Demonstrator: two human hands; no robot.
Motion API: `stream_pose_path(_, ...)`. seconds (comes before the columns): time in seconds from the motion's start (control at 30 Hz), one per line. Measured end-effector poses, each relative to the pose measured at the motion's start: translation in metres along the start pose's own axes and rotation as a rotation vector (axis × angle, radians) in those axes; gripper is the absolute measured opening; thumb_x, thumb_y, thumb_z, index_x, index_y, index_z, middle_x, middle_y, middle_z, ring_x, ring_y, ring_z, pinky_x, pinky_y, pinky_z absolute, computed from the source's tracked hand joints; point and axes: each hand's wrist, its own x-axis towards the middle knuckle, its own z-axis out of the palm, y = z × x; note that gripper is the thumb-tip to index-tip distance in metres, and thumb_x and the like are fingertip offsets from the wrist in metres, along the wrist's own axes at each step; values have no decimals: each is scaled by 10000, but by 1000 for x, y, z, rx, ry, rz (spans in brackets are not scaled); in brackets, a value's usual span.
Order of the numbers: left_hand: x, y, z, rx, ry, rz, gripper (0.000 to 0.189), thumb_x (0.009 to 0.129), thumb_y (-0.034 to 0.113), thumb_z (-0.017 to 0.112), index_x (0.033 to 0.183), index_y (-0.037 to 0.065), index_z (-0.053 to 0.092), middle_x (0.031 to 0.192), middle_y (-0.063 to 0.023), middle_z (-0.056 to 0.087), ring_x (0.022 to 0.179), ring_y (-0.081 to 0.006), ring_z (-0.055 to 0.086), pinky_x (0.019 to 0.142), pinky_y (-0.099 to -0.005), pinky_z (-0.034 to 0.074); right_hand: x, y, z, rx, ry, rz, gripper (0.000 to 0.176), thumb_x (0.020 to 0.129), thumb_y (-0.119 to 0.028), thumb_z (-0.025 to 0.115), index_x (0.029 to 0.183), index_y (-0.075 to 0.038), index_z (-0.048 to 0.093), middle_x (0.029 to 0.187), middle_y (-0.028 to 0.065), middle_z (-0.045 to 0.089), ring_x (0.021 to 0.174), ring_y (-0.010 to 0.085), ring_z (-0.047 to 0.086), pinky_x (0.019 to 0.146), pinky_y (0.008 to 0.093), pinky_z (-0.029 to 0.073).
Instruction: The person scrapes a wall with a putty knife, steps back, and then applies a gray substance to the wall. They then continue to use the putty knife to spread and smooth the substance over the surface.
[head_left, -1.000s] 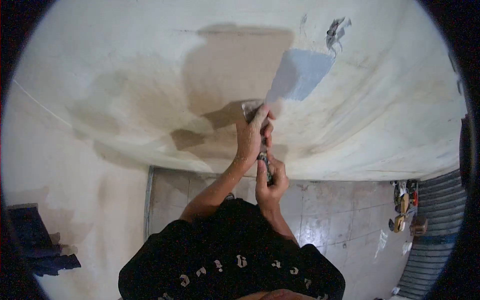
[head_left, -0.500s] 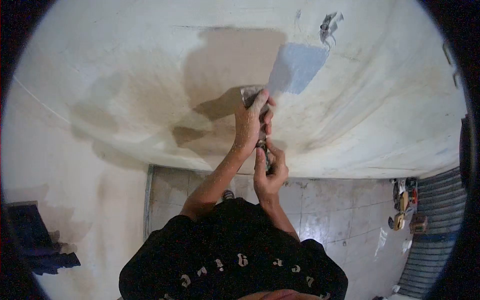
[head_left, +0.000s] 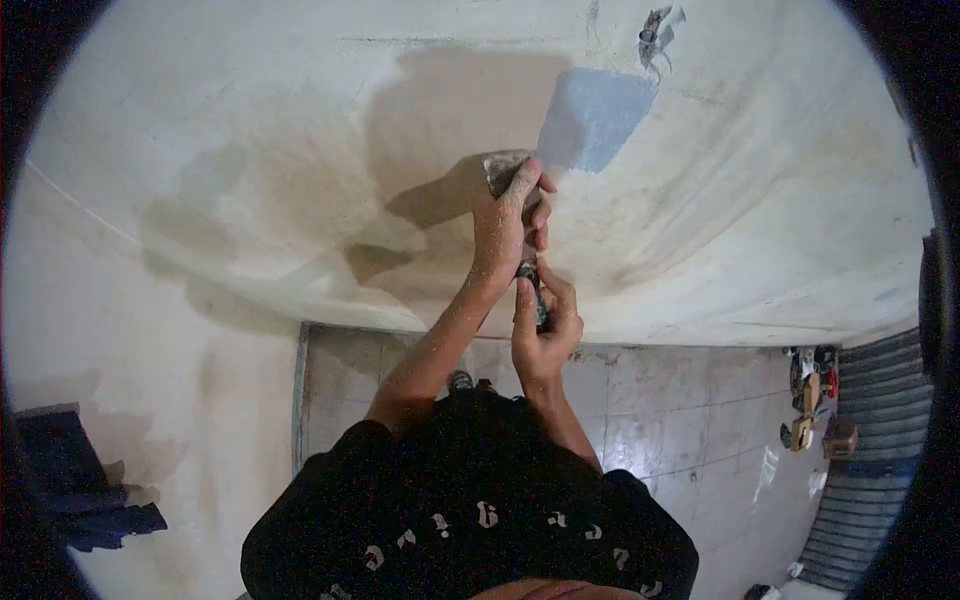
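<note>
Both my hands are on a scraper (head_left: 508,170) with a wide, stained metal blade, held up against the pale wall. My left hand (head_left: 499,228) grips it close to the blade, thumb lying along it and fingers curled round the far side. Lower down, my right hand (head_left: 550,335) pinches the dark handle (head_left: 540,305) between thumb and fingers. The blade's top edge sits just left of the lower corner of a blue-grey patch (head_left: 598,118) on the wall. Pale dust speckles my left hand and forearm.
Above the patch, a dark fitting (head_left: 650,38) sticks out of the wall. Dark cloth (head_left: 75,480) is at the left. Tiled floor (head_left: 650,400) lies below, with several small items and a box (head_left: 840,440) beside a ribbed shutter (head_left: 875,430) at the right.
The whole view has shifted slightly, so the wall patch and my hands appear a little higher. Both hands keep the same hold on the scraper, which stays beside the patch.
</note>
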Motion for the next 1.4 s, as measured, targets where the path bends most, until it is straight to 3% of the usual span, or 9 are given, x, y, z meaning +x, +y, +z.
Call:
stream_pose_path(0.13,-7,-20,-11,35,31,-15,332,943,347,564,763,69,555,487,15,429,335,-103,412,335,-246,320,-10,10,-1,-70,15,-101,277,914,-84,640,1140,64,580,664,-8,579,632,28,454,588,183,366)
stream_pose_path(0.27,-9,-4,-2,10,-10,28,329,930,349,582,764,66,552,483,16,416,332,-105,405,335,-247,320,-10,3,-3,-15,-19,62,268,913,-82,641,1134,59,584,664,-7,581,649,41,475,632,189,396)
stream_pose_path(0.53,-4,-5,0,5,5,-5,333,935,368,569,790,69,556,500,13,435,348,-99,410,341,-252,331,-2,1,1,0,33,-51,275,915,-84,639,1138,65,576,665,6,585,656,50,475,654,194,408)
stream_pose_path(0.6,-1,-2,0,30,5,7,331,935,367,571,792,69,558,498,14,437,347,-99,412,344,-248,332,1,1,0,-26,10,-43,278,916,-80,635,1143,68,573,698,24,600,672,56,484,661,201,419)
stream_pose_path(0.7,-1,-17,-8,43,-1,2,330,933,391,560,795,92,552,494,20,432,363,-107,431,353,-255,337,-8,2,-5,-33,-60,146,283,916,-71,630,1152,74,568,760,52,633,736,77,548,705,220,453)
stream_pose_path(0.83,-5,-1,0,2,-11,3,337,934,369,574,776,72,550,487,12,434,345,-108,426,345,-252,334,-1,-5,-4,-25,-11,68,281,914,-70,634,1146,73,570,791,67,653,775,99,587,730,228,466)
stream_pose_path(1.1,12,10,8,-29,-70,29,333,925,365,582,765,75,557,481,16,430,333,-102,417,336,-245,320,19,-13,7,4,49,-77,272,914,-55,628,1156,62,583,827,73,642,747,83,561,687,223,460)
stream_pose_path(1.3,8,-6,0,-14,-67,2,355,913,383,592,748,70,550,478,17,428,326,-106,413,329,-244,314,-1,-7,-2,-27,-43,86,286,918,-34,610,1184,64,573,859,55,604,685,57,506,612,205,419)
stream_pose_path(1.4,5,15,10,-13,-88,17,371,908,399,595,748,69,544,475,17,424,320,-108,411,322,-245,309,12,-20,2,-26,2,-18,268,919,-29,603,1168,66,574,882,82,619,690,64,519,627,213,436)
